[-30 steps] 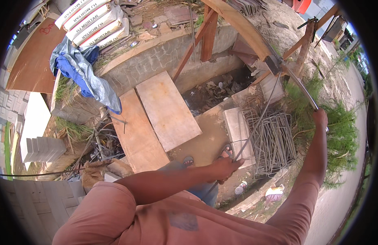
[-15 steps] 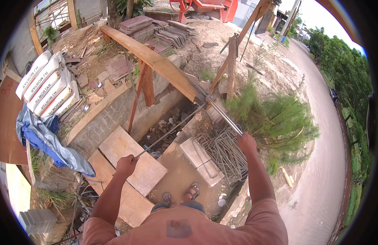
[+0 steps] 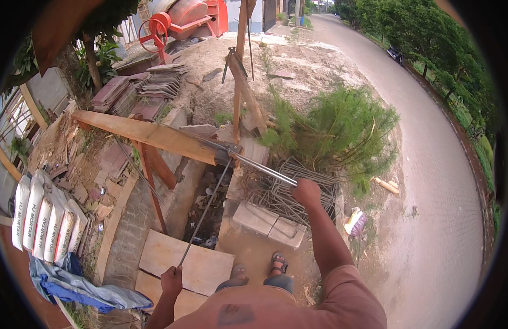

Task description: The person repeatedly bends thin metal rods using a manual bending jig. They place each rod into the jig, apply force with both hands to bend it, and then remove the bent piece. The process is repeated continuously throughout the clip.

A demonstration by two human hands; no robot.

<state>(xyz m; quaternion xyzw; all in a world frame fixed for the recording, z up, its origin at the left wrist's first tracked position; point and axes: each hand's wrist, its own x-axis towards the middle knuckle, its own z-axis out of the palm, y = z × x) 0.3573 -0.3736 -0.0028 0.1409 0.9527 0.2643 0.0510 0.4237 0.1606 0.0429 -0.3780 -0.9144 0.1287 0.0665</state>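
Observation:
My left hand [image 3: 171,281] is closed round the near end of a thin steel rod [image 3: 204,213]. The rod slants up and away to the end of a wooden beam [image 3: 150,133], where a small metal fitting [image 3: 230,148] sits. Out from that fitting toward the right runs a shiny metal pipe [image 3: 267,171], and my right hand [image 3: 306,193] grips its near end. Just where the rod meets the fitting is too small to make out. Reddish wooden legs [image 3: 150,186] prop the beam.
Bent steel rod frames [image 3: 289,192] lie beyond a concrete block [image 3: 270,223], beside a green bush [image 3: 331,131]. A debris-filled trench [image 3: 207,197] runs under the beam. Pincers [image 3: 232,57] hang on a post. White sacks [image 3: 45,219] are stacked left; an orange mixer [image 3: 182,22] stands behind.
The whole view has swung, so the beam, sacks and trench appear farther left and the mixer shows more fully. Both hands keep their grips; pipe and rod stay at the beam's end.

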